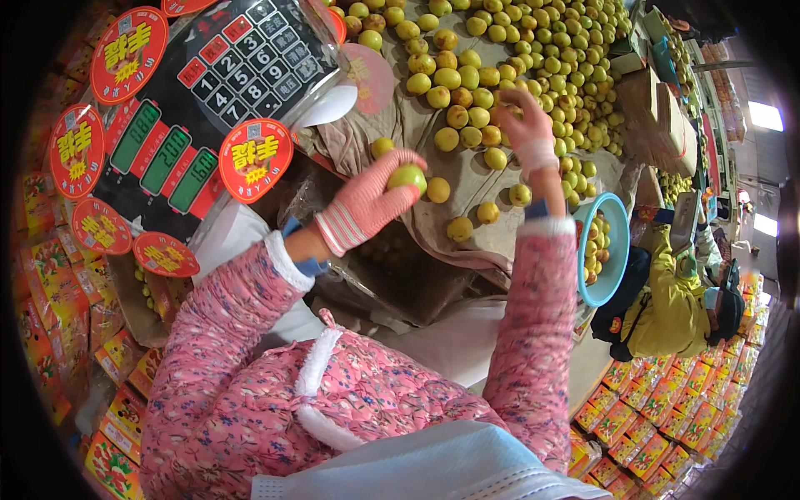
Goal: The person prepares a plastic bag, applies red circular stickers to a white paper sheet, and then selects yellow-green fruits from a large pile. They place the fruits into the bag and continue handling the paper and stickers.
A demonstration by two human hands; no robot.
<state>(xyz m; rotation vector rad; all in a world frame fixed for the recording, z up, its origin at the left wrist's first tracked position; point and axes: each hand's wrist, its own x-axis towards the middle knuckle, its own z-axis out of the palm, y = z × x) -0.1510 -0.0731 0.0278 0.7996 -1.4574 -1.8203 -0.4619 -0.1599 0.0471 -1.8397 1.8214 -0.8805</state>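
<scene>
Both of my hands wear pink knitted gloves with striped cuffs. My left hand (375,200) holds a smooth green jujube fruit (407,181) between its thumb and fingers, above the edge of a cloth-covered table (369,134). Farther up and to the right, my right hand (527,128) reaches over the fruit, its fingers curled; whether a fruit is within them I cannot tell. Loose green and brown-blotched fruits (447,139) lie around it, and a dense heap (562,69) spreads behind. Below my left hand is a dark, lined box (400,275) whose contents are mostly hidden.
A digital scale's keypad and display panel (206,94) with round red stickers stands at the left. A blue basin (615,250) of fruit sits right of my right sleeve. A person in a yellow jacket (672,306) is at the far right, near stacked printed cartons (656,400) and cardboard (656,125).
</scene>
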